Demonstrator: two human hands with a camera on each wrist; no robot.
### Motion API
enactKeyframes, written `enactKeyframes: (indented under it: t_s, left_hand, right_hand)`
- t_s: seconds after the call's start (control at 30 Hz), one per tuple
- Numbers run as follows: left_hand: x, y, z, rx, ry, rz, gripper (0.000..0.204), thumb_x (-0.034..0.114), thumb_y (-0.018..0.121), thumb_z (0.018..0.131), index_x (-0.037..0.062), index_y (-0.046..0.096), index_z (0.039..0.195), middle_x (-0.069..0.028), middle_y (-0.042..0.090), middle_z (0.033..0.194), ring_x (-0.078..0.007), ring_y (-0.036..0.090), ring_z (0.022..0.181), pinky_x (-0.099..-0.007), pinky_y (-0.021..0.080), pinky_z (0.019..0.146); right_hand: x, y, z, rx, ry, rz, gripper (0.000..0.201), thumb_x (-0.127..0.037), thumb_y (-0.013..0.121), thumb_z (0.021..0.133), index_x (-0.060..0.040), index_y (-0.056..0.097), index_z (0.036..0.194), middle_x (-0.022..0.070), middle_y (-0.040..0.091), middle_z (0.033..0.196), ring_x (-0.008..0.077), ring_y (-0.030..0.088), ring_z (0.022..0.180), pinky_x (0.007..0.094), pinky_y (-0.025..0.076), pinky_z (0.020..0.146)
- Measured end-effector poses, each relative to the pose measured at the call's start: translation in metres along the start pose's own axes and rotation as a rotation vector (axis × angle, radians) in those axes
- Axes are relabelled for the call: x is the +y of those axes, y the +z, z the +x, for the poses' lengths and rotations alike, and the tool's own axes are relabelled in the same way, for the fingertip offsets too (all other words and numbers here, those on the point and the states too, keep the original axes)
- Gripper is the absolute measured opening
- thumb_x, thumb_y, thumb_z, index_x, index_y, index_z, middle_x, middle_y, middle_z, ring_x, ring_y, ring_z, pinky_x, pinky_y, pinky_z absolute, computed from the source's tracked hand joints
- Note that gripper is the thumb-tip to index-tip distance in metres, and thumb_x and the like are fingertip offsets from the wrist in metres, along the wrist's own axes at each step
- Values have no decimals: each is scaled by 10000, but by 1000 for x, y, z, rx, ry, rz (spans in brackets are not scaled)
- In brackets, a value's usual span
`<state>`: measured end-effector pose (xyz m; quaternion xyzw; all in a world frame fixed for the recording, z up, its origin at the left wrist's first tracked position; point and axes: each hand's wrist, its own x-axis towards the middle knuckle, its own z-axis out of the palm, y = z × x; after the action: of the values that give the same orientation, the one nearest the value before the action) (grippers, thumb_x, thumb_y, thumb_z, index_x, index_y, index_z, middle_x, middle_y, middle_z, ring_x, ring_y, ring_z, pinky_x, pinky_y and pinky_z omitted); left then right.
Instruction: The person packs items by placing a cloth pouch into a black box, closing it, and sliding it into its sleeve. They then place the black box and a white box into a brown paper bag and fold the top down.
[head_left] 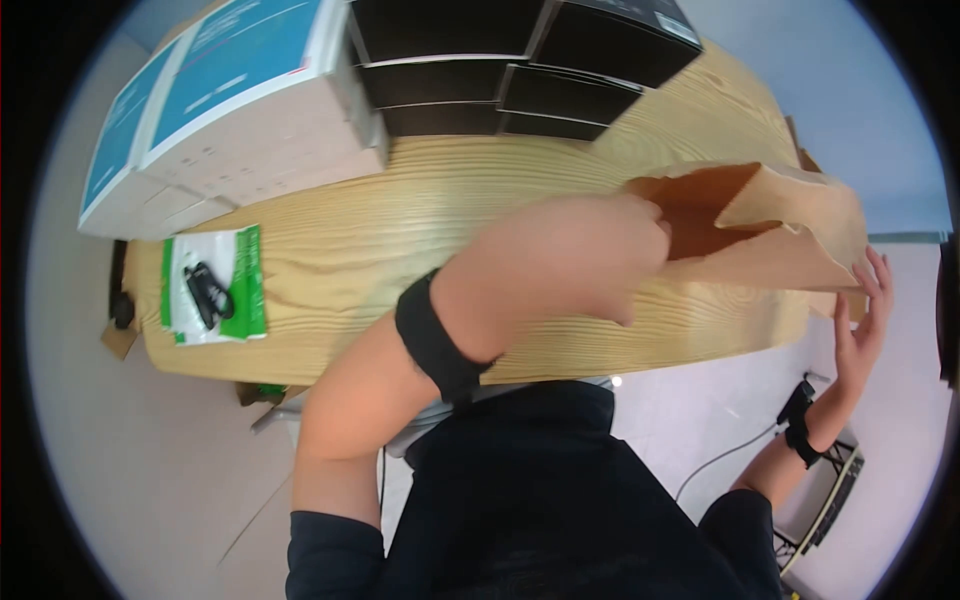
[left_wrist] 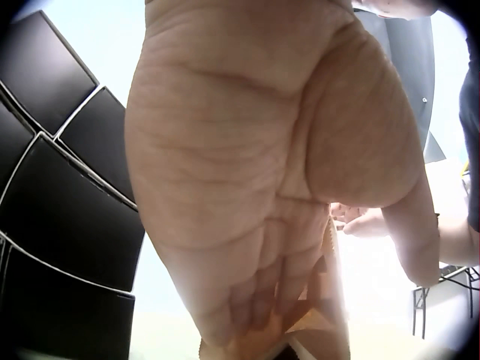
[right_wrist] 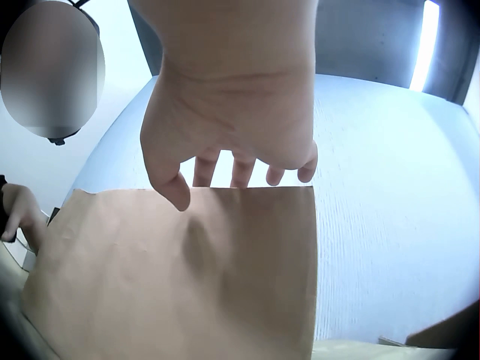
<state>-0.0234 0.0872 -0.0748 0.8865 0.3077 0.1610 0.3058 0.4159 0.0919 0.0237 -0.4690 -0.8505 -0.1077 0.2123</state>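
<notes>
A brown paper bag [head_left: 800,235] lies on its side at the right of the wooden table, its mouth facing left. My left hand [head_left: 565,250] reaches across to that mouth, blurred in the head view. In the left wrist view the palm [left_wrist: 240,150] shows, with the fingers stretched toward the bag's opening [left_wrist: 322,300] and the thumb apart. Fingertips are partly hidden there. At the bag's far end, my right hand [head_left: 860,325] pinches the edge: in the right wrist view the thumb [right_wrist: 180,193] lies in front of the paper [right_wrist: 165,270] and fingers pass behind it.
Stacked black boxes [head_left: 445,85] stand at the table's back, beside white and blue boxes [head_left: 260,130]. A green and white packet [head_left: 245,290] lies at the left with a bundled black cable [head_left: 207,295] on it. The table's front edge [head_left: 690,362] runs close to my body.
</notes>
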Motion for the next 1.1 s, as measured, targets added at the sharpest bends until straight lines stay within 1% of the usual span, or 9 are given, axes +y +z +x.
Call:
enactKeyframes:
  t_s: [0.07, 0.13, 0.2, 0.27, 0.4, 0.57, 0.77, 1.0, 1.1]
  left_hand:
    - [16, 7, -25, 269, 42, 92, 543, 142, 795, 768, -53, 588, 1231, -187, 612, 1241, -376, 597, 1178, -413, 521, 960]
    - [46, -12, -51, 115, -97, 68, 578, 155, 791, 795, -36, 565, 1291, -170, 599, 1265, -367, 596, 1181, -408, 517, 975]
    - [57, -14, -85, 465, 64, 138, 337, 110, 722, 767, -33, 676, 1069, -139, 663, 973, -315, 647, 999, -415, 539, 867]
    - [70, -44, -125, 247, -18, 190, 541, 124, 770, 818, 42, 630, 1334, -149, 629, 1326, -347, 608, 1234, -428, 507, 1026]
    - [66, -97, -180, 431, -254, 445, 605, 106, 826, 762, 78, 647, 1339, -138, 604, 1434, -356, 574, 1317, -437, 467, 1090]
    - [-4, -121, -213, 680, -519, 974, 882, 168, 919, 668, 233, 555, 1468, -108, 579, 1469, -338, 528, 1359, -521, 404, 1129]
    - [-40, -111, -219, 646, -703, 1231, 944, 139, 920, 643, 269, 529, 1492, -50, 573, 1493, -297, 528, 1365, -587, 368, 1143]
    - [22, -101, -221, 620, -604, 1154, 840, 64, 873, 603, 218, 636, 1394, -41, 629, 1424, -289, 573, 1282, -522, 414, 1106]
    - [70, -75, -232, 593, -674, 1129, 794, 59, 876, 592, 200, 671, 1347, -33, 648, 1405, -289, 582, 1275, -488, 437, 1081]
  right_hand:
    - [16, 4, -1, -29, -13, -100, 328, -55, 676, 963, -28, 629, 1287, 154, 556, 1491, 382, 372, 1501, 493, 286, 1219]
    - [30, 11, -1, 15, 6, -22, 274, -41, 668, 971, -27, 640, 1243, 129, 583, 1465, 367, 399, 1489, 474, 304, 1209]
    - [48, 11, 0, 31, 32, -54, 230, -51, 658, 984, -26, 640, 1211, 125, 587, 1458, 356, 414, 1481, 458, 315, 1203]
    - [69, 12, -7, 15, 65, -89, 220, -83, 620, 1017, -17, 631, 1226, 117, 586, 1466, 332, 398, 1495, 440, 299, 1214]
    - [61, 10, -3, 67, 29, -197, 358, -78, 621, 1004, -50, 608, 1361, 126, 538, 1518, 331, 408, 1484, 454, 326, 1192]
    - [-8, 3, 11, 235, -16, 34, 428, -46, 581, 974, -60, 580, 1402, 202, 456, 1570, 368, 403, 1480, 490, 313, 1198]
    - [-157, 26, 27, 239, -194, 255, 527, -21, 618, 827, -82, 574, 1349, 275, 474, 1511, 481, 397, 1449, 601, 266, 1198]
    - [-246, 68, 72, 39, -316, 360, 478, -73, 703, 777, -98, 641, 1251, 222, 473, 1523, 486, 330, 1483, 588, 242, 1214]
    - [-269, 84, 96, 143, -370, 464, 526, -69, 733, 748, -122, 657, 1266, 188, 467, 1531, 465, 319, 1489, 555, 266, 1209]
